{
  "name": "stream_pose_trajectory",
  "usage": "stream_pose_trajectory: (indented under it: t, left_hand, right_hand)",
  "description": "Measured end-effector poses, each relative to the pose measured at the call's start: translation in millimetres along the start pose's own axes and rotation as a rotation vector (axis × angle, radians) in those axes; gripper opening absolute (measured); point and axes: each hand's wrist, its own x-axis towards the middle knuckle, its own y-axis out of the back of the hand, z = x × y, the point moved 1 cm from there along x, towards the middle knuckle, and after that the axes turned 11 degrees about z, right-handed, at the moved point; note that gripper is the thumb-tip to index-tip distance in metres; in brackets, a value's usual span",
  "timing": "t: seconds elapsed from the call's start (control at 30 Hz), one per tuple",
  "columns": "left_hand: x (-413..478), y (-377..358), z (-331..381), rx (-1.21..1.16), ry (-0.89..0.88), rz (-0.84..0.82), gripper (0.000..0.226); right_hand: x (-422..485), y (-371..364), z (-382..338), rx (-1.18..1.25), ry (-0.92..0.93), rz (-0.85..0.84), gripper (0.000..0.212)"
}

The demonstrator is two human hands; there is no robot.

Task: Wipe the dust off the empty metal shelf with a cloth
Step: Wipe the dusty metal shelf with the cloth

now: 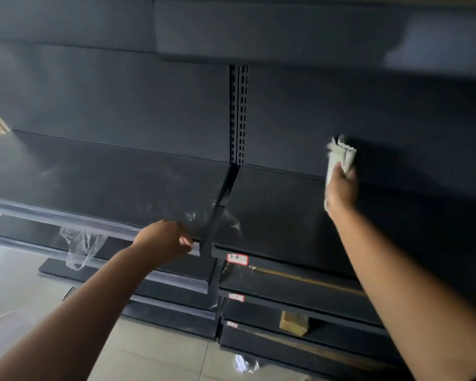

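The right hand [341, 188] clenches a folded white cloth [338, 158] near the metal shelf's [280, 210] back edge. The left hand [165, 240] grasps the neighbouring shelf's front rail [66, 218].

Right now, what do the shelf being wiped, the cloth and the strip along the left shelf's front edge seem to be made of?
The shelf looks like dark painted sheet metal: flat, matte, thin folded front edge, pale dust smears. The cloth, held in the right hand, looks like soft pale woven fabric, bunched and frayed at the top. The strip, gripped by the left hand, seems to be clear glossy plastic, probably a price rail.
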Motion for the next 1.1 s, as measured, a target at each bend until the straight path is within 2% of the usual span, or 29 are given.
stream_pose_trajectory:
  t: [0.13,0.23,0.4,0.47,0.53,0.57,0.7,0.77,0.83,0.9,0.97,1.03,1.1]
  left_hand:
    - [-5.1,-3.3,-3.9,0.015,-0.042,0.030,0.016]
    - [-5.7,-6.8,-8.5,-0.011,-0.075,0.068,0.020]
    - [-5.3,-10.1,-21.3,-0.102,-0.120,0.089,0.032]
    - [-5.9,-9.7,-28.4,-0.173,-0.147,0.060,0.041]
    - [-6.4,-7.4,-36.6,-0.215,-0.186,0.008,0.045]
    - [-6.0,-6.1,-42.0,-0.215,-0.218,-0.010,0.045]
    - [2.3,6.9,-70.6,-0.181,-0.341,-0.061,0.041]
    - [11.8,16.7,-86.2,-0.144,-0.386,-0.072,0.040]
    - [23.5,24.8,-100.4,-0.097,-0.401,-0.084,0.039]
    - [35.6,29.7,-112.4,-0.056,-0.411,-0.105,0.041]
    - [43.5,32.1,-121.8,-0.026,-0.412,-0.117,0.039]
    - [46.0,34.3,-129.4,-0.004,-0.407,-0.101,0.032]
    - [44.8,35.4,-134.4,-0.006,-0.400,-0.081,0.028]
  right_hand:
    - [21.2,22.4,48.0,-0.518,0.212,-0.085,0.032]
    - [13.7,-20.1,67.4,-0.770,0.285,-0.172,0.035]
    - [-75.7,-137.2,35.5,-0.796,0.460,-0.403,0.037]
    - [-116.7,-172.7,13.6,-0.650,0.380,-0.581,0.039]
    - [-145.2,-199.8,-5.6,-0.388,0.136,-0.711,0.040]
    - [-152.7,-208.8,-15.0,-0.245,0.016,-0.686,0.040]
    - [-144.7,-198.6,-47.5,0.201,-0.292,-0.323,0.035]
    - [-132.0,-166.1,-63.0,0.361,-0.379,-0.215,0.030]
    - [-119.1,-122.2,-71.2,0.381,-0.347,-0.112,0.027]
    - [-114.2,-75.8,-73.6,0.247,-0.172,0.015,0.027]
    - [-121.6,-37.4,-68.6,-0.055,0.028,0.087,0.032]
    - [-138.3,-10.5,-51.1,-0.391,0.147,0.062,0.032]
    - [-161.3,-0.3,-28.3,-0.626,0.187,-0.030,0.031]
